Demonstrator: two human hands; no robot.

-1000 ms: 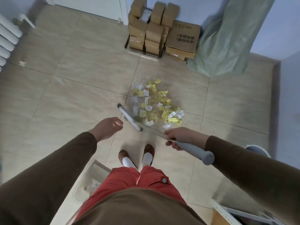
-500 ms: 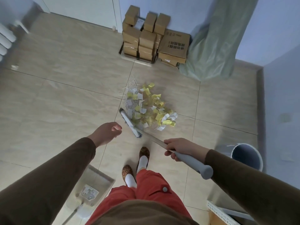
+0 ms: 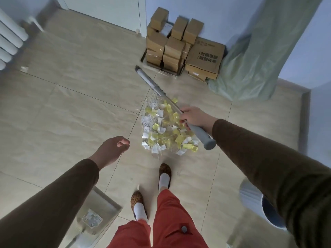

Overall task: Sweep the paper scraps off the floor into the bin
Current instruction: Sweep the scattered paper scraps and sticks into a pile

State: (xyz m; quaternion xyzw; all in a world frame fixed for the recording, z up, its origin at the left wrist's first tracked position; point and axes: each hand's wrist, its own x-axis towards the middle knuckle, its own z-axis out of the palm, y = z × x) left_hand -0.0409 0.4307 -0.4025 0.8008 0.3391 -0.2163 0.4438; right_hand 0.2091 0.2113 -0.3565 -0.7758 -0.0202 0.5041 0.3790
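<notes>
A heap of yellow and white paper scraps [image 3: 161, 130] lies on the tiled floor just ahead of my feet. My right hand [image 3: 195, 118] grips the grey handle of a broom [image 3: 202, 135]; its shaft runs up and left across the heap, and the broom head [image 3: 148, 80] is on the far side of the scraps, close to the boxes. My left hand [image 3: 112, 149] hovers left of the heap, fingers loosely curled, holding nothing. A grey-blue bin [image 3: 254, 199] stands at the lower right, half hidden by my right sleeve. A clear dustpan [image 3: 105, 204] lies at the lower left.
Stacked cardboard boxes [image 3: 180, 49] stand against the far wall, with a pale green plastic-covered object [image 3: 258, 56] to their right. A white radiator [image 3: 9, 40] is at the far left. My feet [image 3: 164, 176] stand just behind the heap.
The broom head has swung from the near left side of the heap over to its far side, near the boxes. My right hand moved forward over the scraps. The view shifted nearer the heap.
</notes>
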